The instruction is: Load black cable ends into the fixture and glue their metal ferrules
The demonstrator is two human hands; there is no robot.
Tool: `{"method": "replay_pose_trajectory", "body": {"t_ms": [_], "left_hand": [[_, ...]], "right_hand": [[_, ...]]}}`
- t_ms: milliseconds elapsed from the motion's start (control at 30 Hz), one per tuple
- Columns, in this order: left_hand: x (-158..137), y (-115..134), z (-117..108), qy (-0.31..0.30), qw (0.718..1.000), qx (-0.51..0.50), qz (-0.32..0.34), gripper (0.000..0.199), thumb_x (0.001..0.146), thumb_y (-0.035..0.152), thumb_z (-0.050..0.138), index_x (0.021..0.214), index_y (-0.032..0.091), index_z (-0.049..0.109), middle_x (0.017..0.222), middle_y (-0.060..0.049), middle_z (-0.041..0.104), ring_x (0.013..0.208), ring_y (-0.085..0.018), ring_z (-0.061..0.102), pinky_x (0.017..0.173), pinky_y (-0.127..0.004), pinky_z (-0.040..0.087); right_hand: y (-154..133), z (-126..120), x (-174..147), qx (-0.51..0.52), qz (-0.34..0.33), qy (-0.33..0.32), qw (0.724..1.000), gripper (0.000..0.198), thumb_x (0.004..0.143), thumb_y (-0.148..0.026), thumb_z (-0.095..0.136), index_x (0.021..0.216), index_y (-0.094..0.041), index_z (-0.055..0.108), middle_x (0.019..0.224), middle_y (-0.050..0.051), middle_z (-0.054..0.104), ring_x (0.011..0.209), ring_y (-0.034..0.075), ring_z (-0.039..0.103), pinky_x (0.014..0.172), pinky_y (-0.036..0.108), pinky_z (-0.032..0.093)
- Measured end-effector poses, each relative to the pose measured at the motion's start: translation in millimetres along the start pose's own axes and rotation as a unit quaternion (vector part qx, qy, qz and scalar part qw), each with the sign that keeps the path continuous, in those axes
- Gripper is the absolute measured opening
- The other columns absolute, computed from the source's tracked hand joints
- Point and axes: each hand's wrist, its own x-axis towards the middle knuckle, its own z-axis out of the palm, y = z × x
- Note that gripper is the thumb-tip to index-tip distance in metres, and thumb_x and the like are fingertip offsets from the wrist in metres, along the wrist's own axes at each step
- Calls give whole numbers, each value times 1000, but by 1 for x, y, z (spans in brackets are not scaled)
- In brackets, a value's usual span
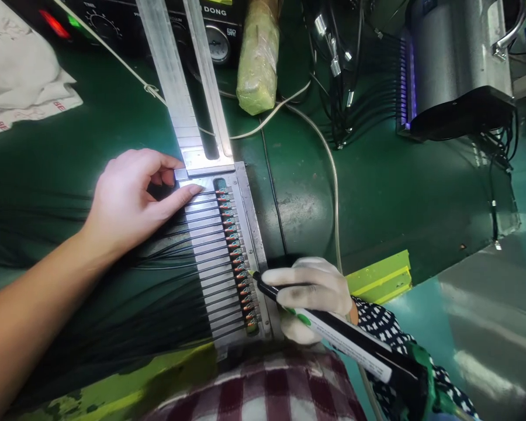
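Nearest us: checked cloth [289,383] at the table's near edge. Our right hand [313,292], gloved, has its fingers wrapped round a thick black pen [348,342] with a white label; grip looks firm. The pen's tip is at the row of small connectors [236,251], a bit past mid-row toward our end; can't tell if it touches.

The connectors sit in the slotted metal tray [256,245] right in front of us. Loading looks done: connectors fill the row end to end, each on a black cable, and the cables [170,267] run off to our left. Bare wire ends show orange at many connectors. Can't tell which ones the pen has been on, so the split between done and left is unclear; our read is mid-job, pen part-way along.

Left hand [131,193] is at the tray's far corner, thumb flat on the metal, forefinger at a small tab; can't tell if we're pinching or just steadying. Beyond it, the long metal frame [164,70] lies folded away from the connectors, so the row is uncovered.

Farther back: wrapped yellowish block [258,70], black box with a gauge [218,44].
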Motion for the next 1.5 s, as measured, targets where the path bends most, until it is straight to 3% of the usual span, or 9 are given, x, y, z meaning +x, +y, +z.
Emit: {"method": "replay_pose_trajectory", "body": {"t_ms": [1500], "left_hand": [[-1,-3,0,-1,1000,1,2,36,84,55,58,93,20,60,75,1,53,71,-17,50,68,-30,38]], "right_hand": [[1,-2,5,9,19,-19,1000,10,84,-29,62,85,-20,60,97,9,76,66,16,71,58,28,53]]}}
